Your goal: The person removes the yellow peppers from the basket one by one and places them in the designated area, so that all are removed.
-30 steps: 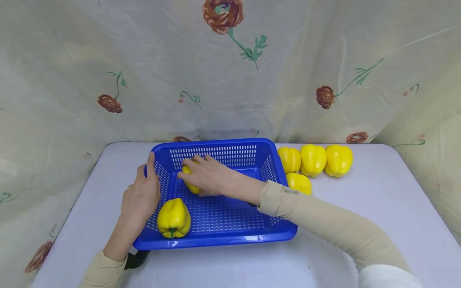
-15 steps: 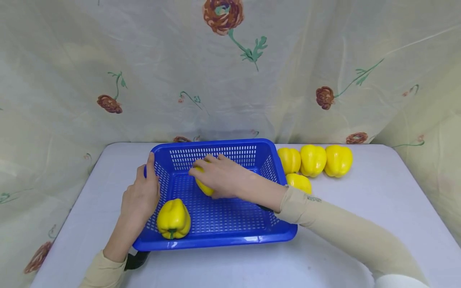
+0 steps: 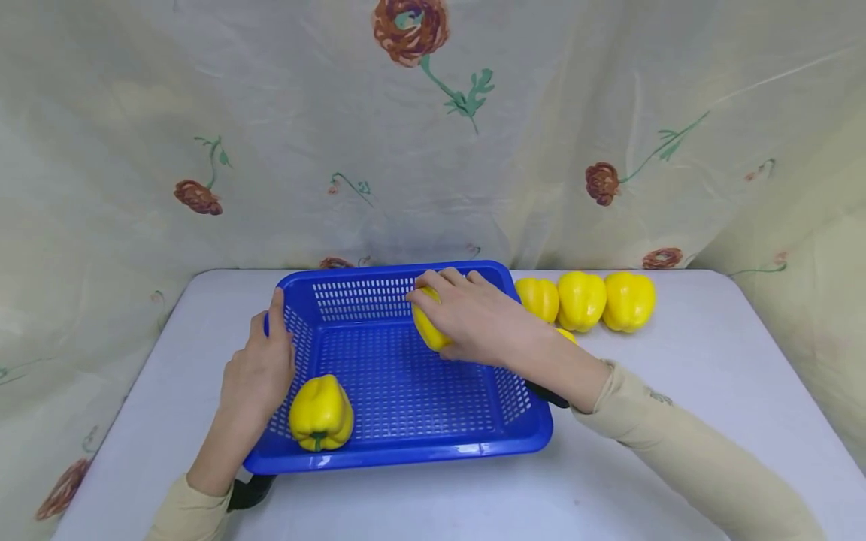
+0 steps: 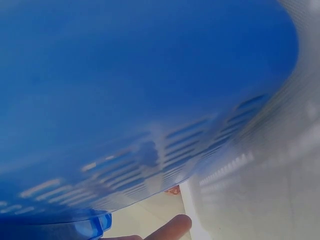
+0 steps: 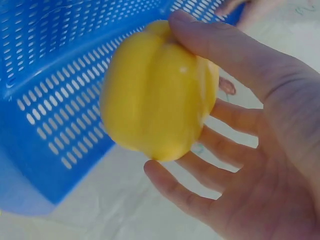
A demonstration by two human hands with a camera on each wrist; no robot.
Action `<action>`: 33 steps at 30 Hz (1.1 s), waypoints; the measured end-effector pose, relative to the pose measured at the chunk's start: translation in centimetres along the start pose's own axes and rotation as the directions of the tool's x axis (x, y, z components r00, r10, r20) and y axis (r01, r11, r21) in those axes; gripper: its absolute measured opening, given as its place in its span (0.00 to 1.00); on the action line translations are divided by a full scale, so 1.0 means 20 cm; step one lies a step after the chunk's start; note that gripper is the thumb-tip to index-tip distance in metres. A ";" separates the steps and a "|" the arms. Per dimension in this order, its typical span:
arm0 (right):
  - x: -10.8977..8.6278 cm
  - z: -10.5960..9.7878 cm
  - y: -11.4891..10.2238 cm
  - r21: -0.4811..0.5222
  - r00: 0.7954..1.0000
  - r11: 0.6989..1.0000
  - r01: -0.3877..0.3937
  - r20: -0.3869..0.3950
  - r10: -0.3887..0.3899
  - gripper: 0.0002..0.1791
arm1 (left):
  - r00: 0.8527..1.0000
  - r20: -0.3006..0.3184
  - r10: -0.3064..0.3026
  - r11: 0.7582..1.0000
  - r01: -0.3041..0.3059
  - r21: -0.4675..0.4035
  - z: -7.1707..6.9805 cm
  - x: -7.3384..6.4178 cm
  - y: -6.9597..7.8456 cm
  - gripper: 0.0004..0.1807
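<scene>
My right hand [image 3: 483, 319] grips a yellow bell pepper [image 3: 428, 323] over the right back part of the blue plastic basket [image 3: 399, 453]. In the right wrist view, thumb and fingers clasp that pepper [image 5: 155, 95], and the basket's slotted wall [image 5: 55, 105] lies beyond it. Over at the basket's left side, my left hand [image 3: 258, 372] holds the rim. The left wrist view is mostly filled by the basket's outer wall [image 4: 150, 65], with a fingertip [image 4: 175, 227] showing below. Another yellow bell pepper [image 3: 321, 413] sits in the basket's front left corner, stem toward the front.
To the basket's right, a row of yellow bell peppers [image 3: 582, 300] stands near the table's back edge. One more pepper [image 3: 567, 335] is mostly hidden by my right arm. The white table [image 3: 704, 361] ends at a floral curtain [image 3: 419, 165].
My right hand has lifted the pepper from the basket's left back area and carried it rightward. The left hand stays on the rim, and the other peppers have not moved.
</scene>
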State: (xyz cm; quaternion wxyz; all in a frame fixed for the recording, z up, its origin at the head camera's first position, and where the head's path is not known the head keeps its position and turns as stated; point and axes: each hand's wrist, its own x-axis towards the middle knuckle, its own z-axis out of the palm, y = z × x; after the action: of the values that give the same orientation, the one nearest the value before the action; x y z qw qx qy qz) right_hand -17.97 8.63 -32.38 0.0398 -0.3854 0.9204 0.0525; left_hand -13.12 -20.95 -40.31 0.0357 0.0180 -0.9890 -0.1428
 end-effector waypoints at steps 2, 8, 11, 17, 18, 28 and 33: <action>-0.03 -0.01 0.01 0.003 1.000 1.000 -0.007 -0.021 0.007 0.46 | 1.000 -0.003 0.002 1.000 -0.002 0.002 0.00 0.00 0.00 0.42; -0.13 -0.04 0.04 -0.006 0.995 1.000 -0.024 -0.102 0.023 0.46 | 1.000 -0.008 0.008 1.000 -0.008 0.002 0.00 0.00 0.00 0.41; -0.18 -0.05 0.07 -0.028 0.989 0.998 -0.052 -0.137 0.048 0.47 | 1.000 -0.009 0.010 1.000 -0.010 -0.002 0.00 0.00 0.00 0.41; -0.29 -0.07 0.15 -0.002 0.979 0.991 -0.137 -0.153 0.135 0.49 | 1.000 0.006 0.001 1.000 -0.001 -0.012 0.00 0.00 0.00 0.41; -0.31 -0.07 0.17 0.008 0.977 0.988 -0.152 -0.151 0.152 0.49 | 1.000 0.008 -0.003 1.000 0.003 -0.012 0.00 0.00 0.00 0.41; -0.50 -0.04 0.31 0.100 0.943 0.955 -0.279 -0.158 0.292 0.47 | 1.000 0.013 -0.003 1.000 0.003 -0.008 -0.01 0.00 0.01 0.41; -0.57 0.00 0.36 0.096 0.939 0.954 -0.283 -0.174 0.296 0.46 | 1.000 0.013 -0.006 1.000 0.006 0.003 -0.01 0.00 0.00 0.41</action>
State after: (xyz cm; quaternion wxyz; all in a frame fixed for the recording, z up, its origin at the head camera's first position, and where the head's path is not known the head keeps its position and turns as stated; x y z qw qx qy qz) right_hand -15.06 21.65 -30.60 -0.0411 -0.2472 0.9680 -0.0104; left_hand -13.02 -20.92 -40.13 0.0289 0.0199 -0.9893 -0.1415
